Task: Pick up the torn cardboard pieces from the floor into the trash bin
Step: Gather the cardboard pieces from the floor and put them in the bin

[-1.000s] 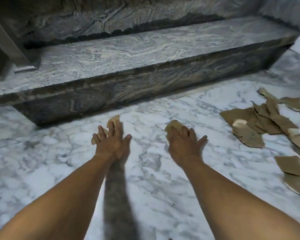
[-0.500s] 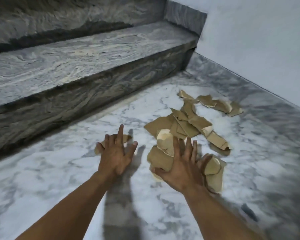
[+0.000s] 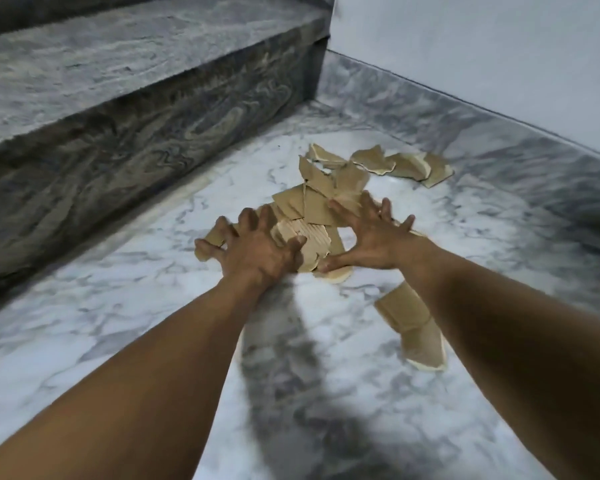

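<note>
risk: loose scraps slip out of a two-hand scoop

both hands are down on the pile of torn cardboard pieces (image 3: 321, 209) on the marble floor (image 3: 153, 306). left hand (image 3: 257, 251) has fingers spread and curled over a ribbed, corrugated scrap (image 3: 305, 237), thumb touching it, not clamped shut. right hand (image 3: 374, 237) is splayed open, palm down, fingers over the flat pieces at the pile's middle. neither hand has a closed grip on anything yet, as far as i can tell; motion blur on the fingers makes contact hard to read.

what could go wrong, my read:
- pieces overlap loosely at odd angles. squeezing from both sides could pop the top ones out or leave the bottom ones flat on the floor.
- smooth marble, thin flat scraps: edges are hard to get under, so they may slide away rather than lift.
- far cluster (image 3: 395, 164) near the wall (image 3: 482, 64) sits beyond the fingertips, easy to miss in this scoop.
- one larger piece (image 3: 413, 327) lies apart, just beside the right forearm, outside both hands. likely needs a second pass.
- a small scrap (image 3: 210, 237) pokes out by the left fingers, could get pushed toward the stair step (image 3: 136, 133).
- trash bin is not in view, so the carry distance is unknown; an overfull handful may shed on the way.

cardboard look: brown, ragged torn edges, pale inner layer showing at tears, mixed sizes, mostly lying flat.
</note>
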